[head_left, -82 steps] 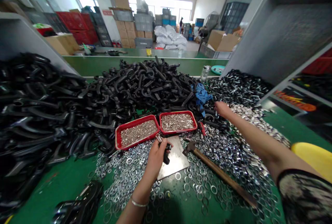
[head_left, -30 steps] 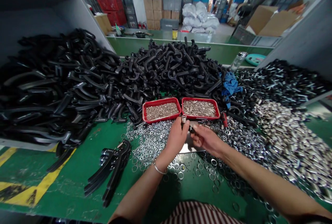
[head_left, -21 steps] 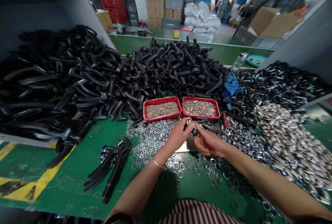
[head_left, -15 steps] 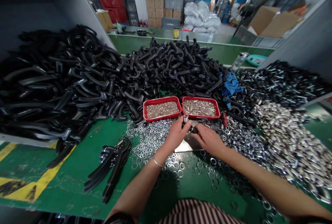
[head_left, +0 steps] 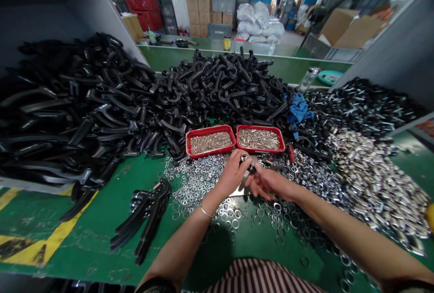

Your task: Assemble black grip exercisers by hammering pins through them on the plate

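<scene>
- We see left hand and right hand together at frame center, both pinched on a small black part with a metal sleeve on top, probably so one steadies it.
- Held over the steel plate, just below two red trays.
- Washers lie within reach, black handles fill upper left.

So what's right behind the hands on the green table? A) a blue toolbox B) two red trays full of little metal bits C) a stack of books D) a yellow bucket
B: two red trays of small metal pieces sit side by side just beyond the left hand and right hand.
</scene>
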Motion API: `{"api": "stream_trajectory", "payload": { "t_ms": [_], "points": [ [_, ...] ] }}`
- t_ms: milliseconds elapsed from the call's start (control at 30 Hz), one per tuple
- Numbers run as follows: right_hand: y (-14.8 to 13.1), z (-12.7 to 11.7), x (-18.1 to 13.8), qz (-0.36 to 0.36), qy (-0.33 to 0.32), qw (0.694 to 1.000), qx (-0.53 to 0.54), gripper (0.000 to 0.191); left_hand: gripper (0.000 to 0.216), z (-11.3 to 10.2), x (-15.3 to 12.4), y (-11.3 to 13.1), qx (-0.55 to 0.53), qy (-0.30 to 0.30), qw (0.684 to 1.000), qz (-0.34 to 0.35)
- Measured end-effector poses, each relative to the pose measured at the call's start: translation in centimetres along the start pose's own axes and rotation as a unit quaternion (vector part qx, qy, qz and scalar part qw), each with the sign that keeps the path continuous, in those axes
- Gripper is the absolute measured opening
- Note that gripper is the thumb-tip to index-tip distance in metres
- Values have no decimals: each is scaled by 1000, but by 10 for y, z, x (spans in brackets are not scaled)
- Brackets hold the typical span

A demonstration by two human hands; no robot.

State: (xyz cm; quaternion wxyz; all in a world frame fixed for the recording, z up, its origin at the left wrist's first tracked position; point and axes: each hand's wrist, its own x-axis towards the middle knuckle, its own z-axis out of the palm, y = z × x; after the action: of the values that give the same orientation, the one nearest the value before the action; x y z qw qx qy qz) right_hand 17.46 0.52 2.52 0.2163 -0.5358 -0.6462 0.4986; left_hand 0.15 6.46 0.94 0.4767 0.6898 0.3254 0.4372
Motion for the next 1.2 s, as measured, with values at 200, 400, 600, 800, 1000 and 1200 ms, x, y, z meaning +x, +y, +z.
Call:
{"api": "stream_trajectory", "payload": {
  "t_ms": [200,400,600,800,1000,1200],
  "points": [
    [-11,6,-12,-22,34,999,-11,69,22,3,-5,7,39,12,999,30],
    [-28,0,-21,-63,-23,997,-26,51,24,9,-17,19,84,53,995,8],
    [-28,4,-33,-95,104,985,-96,38,20,9,-37,27,124,19,992,27],
    [-4,24,-44,-74,88,993,-20,48,26,17,-37,30,163,31,986,-14],
    [26,6,-55,-78,129,981,-124,35,19,26,-16,4,355,-145,923,-16],
    [49,-11,-97,-86,146,974,-153,31,20,29,33,6,465,-146,873,13]
  ]
}}
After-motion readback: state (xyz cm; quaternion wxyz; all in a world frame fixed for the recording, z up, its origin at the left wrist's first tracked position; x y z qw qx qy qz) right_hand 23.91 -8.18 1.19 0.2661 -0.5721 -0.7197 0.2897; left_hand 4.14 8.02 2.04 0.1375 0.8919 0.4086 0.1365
